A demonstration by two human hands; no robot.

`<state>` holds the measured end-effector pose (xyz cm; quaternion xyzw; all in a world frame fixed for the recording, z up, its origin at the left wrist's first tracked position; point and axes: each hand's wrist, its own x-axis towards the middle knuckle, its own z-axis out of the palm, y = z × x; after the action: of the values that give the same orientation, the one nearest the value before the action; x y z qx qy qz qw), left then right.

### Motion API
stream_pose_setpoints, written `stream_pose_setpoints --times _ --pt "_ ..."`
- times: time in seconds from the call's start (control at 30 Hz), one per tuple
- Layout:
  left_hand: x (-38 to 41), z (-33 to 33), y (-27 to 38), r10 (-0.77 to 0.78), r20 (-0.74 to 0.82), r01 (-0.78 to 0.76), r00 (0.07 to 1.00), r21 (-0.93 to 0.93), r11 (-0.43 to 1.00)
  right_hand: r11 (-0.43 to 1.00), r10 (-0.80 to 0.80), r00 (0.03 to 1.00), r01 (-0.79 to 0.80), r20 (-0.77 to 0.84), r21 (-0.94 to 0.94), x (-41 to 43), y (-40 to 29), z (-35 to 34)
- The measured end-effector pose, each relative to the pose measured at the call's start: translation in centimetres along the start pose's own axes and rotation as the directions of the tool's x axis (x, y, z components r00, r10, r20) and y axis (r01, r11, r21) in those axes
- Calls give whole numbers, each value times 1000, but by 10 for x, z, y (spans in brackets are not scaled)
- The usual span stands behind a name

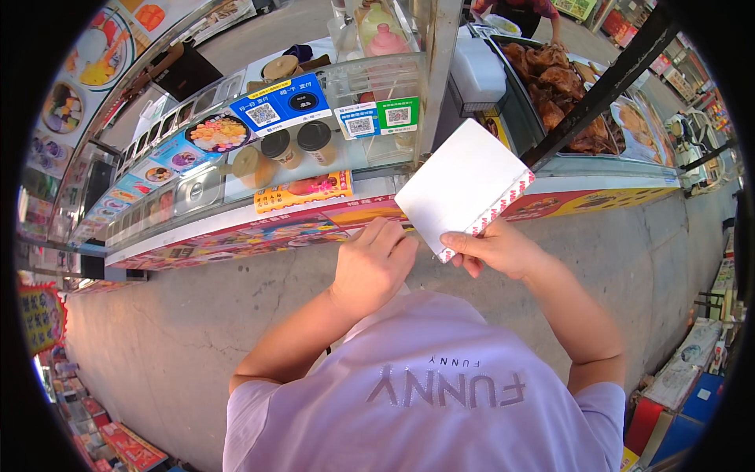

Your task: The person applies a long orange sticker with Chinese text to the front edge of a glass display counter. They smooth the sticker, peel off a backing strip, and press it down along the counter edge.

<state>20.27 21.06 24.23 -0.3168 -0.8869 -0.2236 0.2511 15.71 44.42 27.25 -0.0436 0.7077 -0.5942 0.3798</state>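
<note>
My right hand (492, 248) grips a flat white card (466, 183) by its lower corner, thumb on top. A strip of 3M-branded adhesive tape backing (501, 203), red on white, runs along the card's right edge. The card is tilted in front of the stall counter. To the left of it, my left hand (377, 262) is raised with the fingers curled in. Whether anything is inside those fingers is hidden. The left hand is apart from the card, near the counter's printed front panel (307, 227).
A glass-fronted counter (377, 156) holds lidded cups (315, 141) and bears payment signs (283, 106). Roasted poultry (551, 88) fills a tray at the right, crossed by a black post (601, 88). Behind it stands another person (525, 15). Boxes (678, 377) sit at lower right.
</note>
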Motion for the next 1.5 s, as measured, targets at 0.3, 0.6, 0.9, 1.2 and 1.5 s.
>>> stream_pose_setpoints --times 0.3,0.6,0.9,1.2,1.5 --pt "-64 25 -8 -604 478 581 638 -813 -30 976 87 901 9 426 -217 7 59 33" --pt "-96 38 -35 -733 494 507 468 -829 -234 992 -78 995 72 66 99 59 81 41" --pt "-79 59 -79 -661 556 500 504 -812 -301 997 -67 979 58 -193 -51 108 88 35" --pt "-80 108 -95 -547 679 777 490 -625 -79 949 -211 862 293 -460 114 145 101 24" --pt "-42 119 -175 -661 620 449 423 -777 -441 831 46 639 402 -768 384 154 95 -5"
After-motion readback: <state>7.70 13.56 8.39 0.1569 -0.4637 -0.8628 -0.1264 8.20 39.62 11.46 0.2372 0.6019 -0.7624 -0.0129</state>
